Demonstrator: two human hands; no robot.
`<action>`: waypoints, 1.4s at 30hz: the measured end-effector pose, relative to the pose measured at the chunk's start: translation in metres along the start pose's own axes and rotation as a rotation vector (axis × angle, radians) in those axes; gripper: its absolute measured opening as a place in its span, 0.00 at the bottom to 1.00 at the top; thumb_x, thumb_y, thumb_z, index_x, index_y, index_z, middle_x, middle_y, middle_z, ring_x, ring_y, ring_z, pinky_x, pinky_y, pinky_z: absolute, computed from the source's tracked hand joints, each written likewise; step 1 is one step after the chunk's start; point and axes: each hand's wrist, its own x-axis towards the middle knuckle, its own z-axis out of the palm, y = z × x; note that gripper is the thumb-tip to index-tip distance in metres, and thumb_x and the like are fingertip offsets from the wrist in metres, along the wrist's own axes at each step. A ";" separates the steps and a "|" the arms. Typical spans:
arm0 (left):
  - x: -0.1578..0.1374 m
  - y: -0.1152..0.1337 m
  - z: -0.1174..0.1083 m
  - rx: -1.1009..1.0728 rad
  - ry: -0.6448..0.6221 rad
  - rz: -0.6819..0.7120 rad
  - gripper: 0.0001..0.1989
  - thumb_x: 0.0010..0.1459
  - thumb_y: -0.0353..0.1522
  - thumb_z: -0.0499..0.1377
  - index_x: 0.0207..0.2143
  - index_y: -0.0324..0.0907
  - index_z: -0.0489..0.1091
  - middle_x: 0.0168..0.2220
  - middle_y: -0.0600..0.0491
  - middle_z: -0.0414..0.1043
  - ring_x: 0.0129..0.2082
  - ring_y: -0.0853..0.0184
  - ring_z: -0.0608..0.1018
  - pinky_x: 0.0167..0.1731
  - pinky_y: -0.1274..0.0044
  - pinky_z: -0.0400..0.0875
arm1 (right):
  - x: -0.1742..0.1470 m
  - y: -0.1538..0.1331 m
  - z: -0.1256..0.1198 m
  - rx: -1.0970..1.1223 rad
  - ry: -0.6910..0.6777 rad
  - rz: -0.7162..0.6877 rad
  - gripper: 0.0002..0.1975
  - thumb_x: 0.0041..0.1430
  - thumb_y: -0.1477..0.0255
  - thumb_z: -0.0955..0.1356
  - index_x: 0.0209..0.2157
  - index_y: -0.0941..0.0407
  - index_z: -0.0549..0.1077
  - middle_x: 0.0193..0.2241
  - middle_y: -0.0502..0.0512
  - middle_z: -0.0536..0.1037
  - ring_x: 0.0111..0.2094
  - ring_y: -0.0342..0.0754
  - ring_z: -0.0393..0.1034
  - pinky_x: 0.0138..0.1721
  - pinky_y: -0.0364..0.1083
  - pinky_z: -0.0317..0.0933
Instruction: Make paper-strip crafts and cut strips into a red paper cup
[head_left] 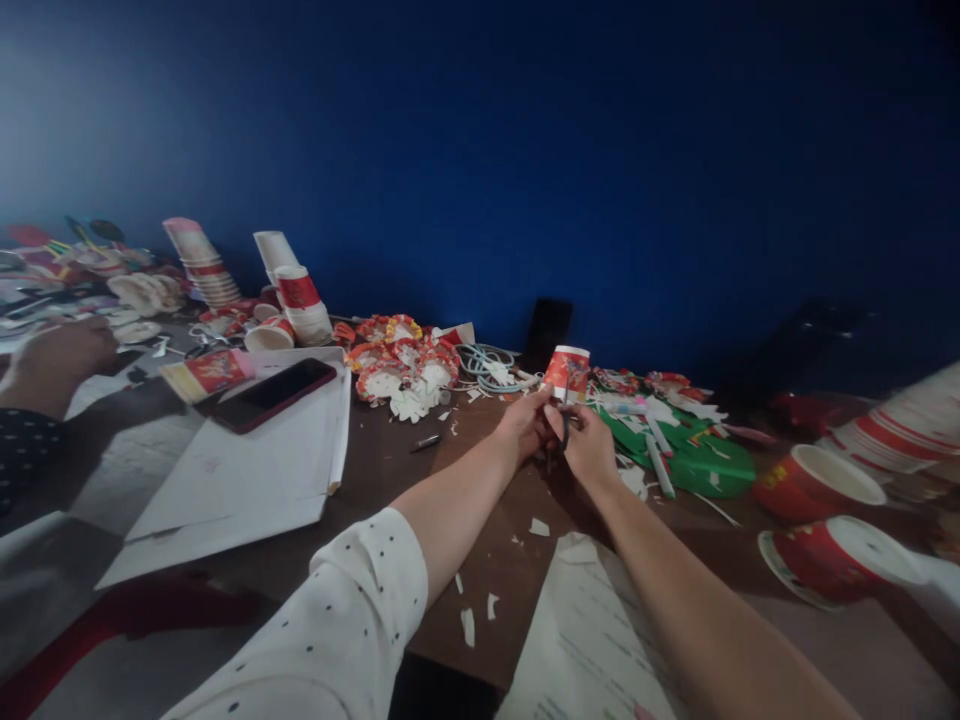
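Note:
In the middle of the head view, my left hand (525, 424) is closed around the lower part of a red and white paper cup (568, 370). My right hand (587, 445) grips a pair of dark-handled scissors (565, 425), its fingers in the handles. The scissors' blades reach up against the cup's side. How far they cut into the paper is hard to make out. Small white paper scraps (539, 527) lie on the brown table below my hands. A heap of flower-shaped cut cups (411, 370) lies to the left of them.
A phone (276, 393) rests on a white folder (247, 470) at left, near stacked paper cups (303, 305). Another person's hand (64, 355) is at far left. A green sheet with markers (709, 462) and several cups (838, 475) stand right. A printed paper (585, 640) lies in front.

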 end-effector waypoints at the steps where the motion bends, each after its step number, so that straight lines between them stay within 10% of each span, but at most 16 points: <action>1: -0.001 -0.001 0.001 0.012 -0.001 0.020 0.13 0.60 0.36 0.53 0.25 0.38 0.63 0.15 0.54 0.67 0.12 0.69 0.70 0.13 0.80 0.58 | 0.001 0.000 -0.001 0.001 0.012 0.004 0.23 0.43 0.53 0.72 0.34 0.57 0.71 0.22 0.52 0.77 0.19 0.46 0.69 0.19 0.43 0.61; 25: -0.001 -0.004 0.004 0.106 -0.045 0.062 0.16 0.60 0.37 0.52 0.22 0.38 0.63 0.13 0.54 0.64 0.08 0.70 0.65 0.08 0.80 0.54 | 0.001 -0.007 -0.001 -0.025 0.041 -0.004 0.23 0.45 0.51 0.71 0.30 0.58 0.71 0.18 0.50 0.73 0.17 0.44 0.67 0.19 0.42 0.59; 42: 0.001 -0.007 0.004 0.057 -0.094 0.107 0.13 0.57 0.37 0.58 0.23 0.39 0.64 0.11 0.58 0.60 0.08 0.75 0.61 0.08 0.84 0.56 | -0.004 -0.007 0.009 0.365 0.054 0.085 0.20 0.46 0.55 0.72 0.24 0.57 0.66 0.16 0.46 0.68 0.16 0.37 0.60 0.14 0.36 0.49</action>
